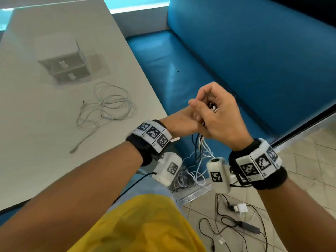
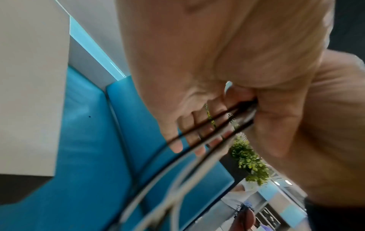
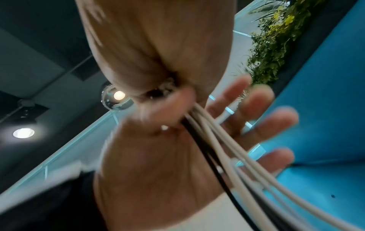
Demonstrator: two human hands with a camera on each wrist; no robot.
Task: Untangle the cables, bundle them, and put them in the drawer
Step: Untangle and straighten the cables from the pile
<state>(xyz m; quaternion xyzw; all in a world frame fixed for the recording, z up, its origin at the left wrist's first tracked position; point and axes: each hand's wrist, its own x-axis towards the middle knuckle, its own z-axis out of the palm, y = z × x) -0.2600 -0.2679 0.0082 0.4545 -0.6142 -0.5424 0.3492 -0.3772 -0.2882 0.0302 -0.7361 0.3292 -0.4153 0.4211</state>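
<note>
A bunch of white and black cables (image 1: 201, 149) hangs from my two hands beyond the table's right edge, over the blue bench. My right hand (image 1: 218, 115) grips the bunch near its plug ends (image 1: 214, 108), fingers curled round it. My left hand (image 1: 179, 122) sits against it from the left, mostly hidden behind the right. In the right wrist view the left hand's fingers (image 3: 276, 117) are spread straight and the cables (image 3: 227, 140) run across its palm. A second tangle of white cables (image 1: 112, 104) lies on the table. The small white drawer unit (image 1: 66, 68) stands behind it, both drawers closed.
The grey table (image 1: 36, 133) fills the left. The blue bench (image 1: 181, 73) and its backrest lie to the right. On the tiled floor below are black cables (image 1: 245, 225) and a white adapter (image 1: 241, 208).
</note>
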